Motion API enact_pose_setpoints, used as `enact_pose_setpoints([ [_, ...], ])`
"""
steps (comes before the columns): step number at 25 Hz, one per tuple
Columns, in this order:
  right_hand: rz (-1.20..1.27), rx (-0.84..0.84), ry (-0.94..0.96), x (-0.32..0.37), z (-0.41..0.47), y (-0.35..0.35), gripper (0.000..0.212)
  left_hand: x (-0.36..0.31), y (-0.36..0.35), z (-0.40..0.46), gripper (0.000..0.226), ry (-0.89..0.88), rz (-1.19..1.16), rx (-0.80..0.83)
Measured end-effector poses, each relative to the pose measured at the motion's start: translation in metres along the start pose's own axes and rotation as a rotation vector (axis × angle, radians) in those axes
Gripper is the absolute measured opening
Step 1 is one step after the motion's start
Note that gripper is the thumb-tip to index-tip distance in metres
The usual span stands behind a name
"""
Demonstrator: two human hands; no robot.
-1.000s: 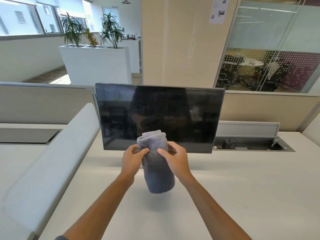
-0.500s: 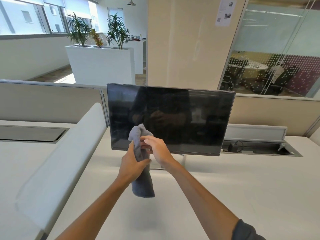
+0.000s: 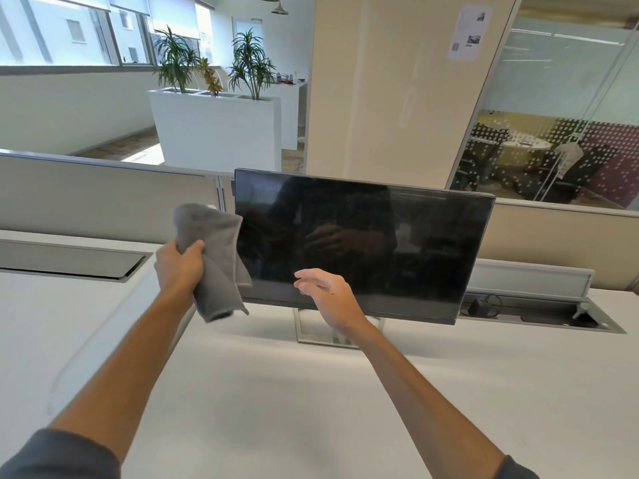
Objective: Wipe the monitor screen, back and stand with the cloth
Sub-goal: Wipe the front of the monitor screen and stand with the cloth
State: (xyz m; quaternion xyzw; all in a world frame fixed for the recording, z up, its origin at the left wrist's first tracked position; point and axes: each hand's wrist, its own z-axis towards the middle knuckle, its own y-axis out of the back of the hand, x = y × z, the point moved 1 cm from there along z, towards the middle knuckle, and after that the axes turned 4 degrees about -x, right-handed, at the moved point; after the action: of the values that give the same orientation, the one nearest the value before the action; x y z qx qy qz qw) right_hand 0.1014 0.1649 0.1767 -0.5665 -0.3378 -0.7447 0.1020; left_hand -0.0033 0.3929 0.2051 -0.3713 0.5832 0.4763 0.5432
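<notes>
One cloth (image 3: 214, 257), left hand (image 3: 179, 267) gripping; one monitor (image 3: 363, 243).

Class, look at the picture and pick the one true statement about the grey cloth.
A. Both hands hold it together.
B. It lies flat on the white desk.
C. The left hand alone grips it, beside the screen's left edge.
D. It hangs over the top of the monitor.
C: the left hand alone grips the bunched grey cloth at the left edge of the black flat monitor screen, while the right hand hovers open, holding nothing.
</notes>
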Motion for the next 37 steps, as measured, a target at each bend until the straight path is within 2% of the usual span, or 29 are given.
enact_pose_setpoints([
  [3, -0.027, 0.002, 0.002, 0.003, 0.001, 0.003, 0.023, -0.043, -0.002, 0.019, 0.025, -0.228, 0.199, -0.13],
  [5, -0.053, 0.004, 0.012, 0.005, 0.001, 0.004, 0.023, -0.067, -0.011, 0.027, 0.033, -0.345, 0.309, -0.148],
  [9, -0.103, 0.013, 0.031, 0.004, -0.001, 0.003, 0.025, -0.088, -0.042, 0.037, 0.044, -0.432, 0.438, -0.008],
  [13, -0.133, 0.018, 0.03, -0.005, -0.005, 0.007, 0.023, -0.078, -0.064, 0.021, 0.03, -0.519, 0.554, 0.061],
  [17, -0.124, 0.018, -0.012, -0.022, -0.013, 0.011, 0.022, -0.045, -0.063, 0.019, 0.019, -0.534, 0.575, 0.079],
  [19, -0.124, 0.024, -0.028, -0.03, -0.018, 0.01, 0.021, -0.021, -0.058, 0.022, 0.015, -0.543, 0.66, 0.108],
  [25, -0.104, 0.024, -0.075, -0.043, -0.03, 0.01, 0.022, 0.048, -0.055, 0.01, 0.023, -0.496, 0.865, 0.193],
  [28, -0.089, 0.022, -0.102, -0.049, -0.032, 0.008, 0.022, 0.067, -0.056, 0.001, 0.03, -0.454, 0.881, 0.204],
  [37, -0.102, 0.017, -0.129, -0.06, -0.035, 0.011, 0.023, 0.092, -0.052, -0.015, 0.031, -0.361, 0.939, 0.284],
])
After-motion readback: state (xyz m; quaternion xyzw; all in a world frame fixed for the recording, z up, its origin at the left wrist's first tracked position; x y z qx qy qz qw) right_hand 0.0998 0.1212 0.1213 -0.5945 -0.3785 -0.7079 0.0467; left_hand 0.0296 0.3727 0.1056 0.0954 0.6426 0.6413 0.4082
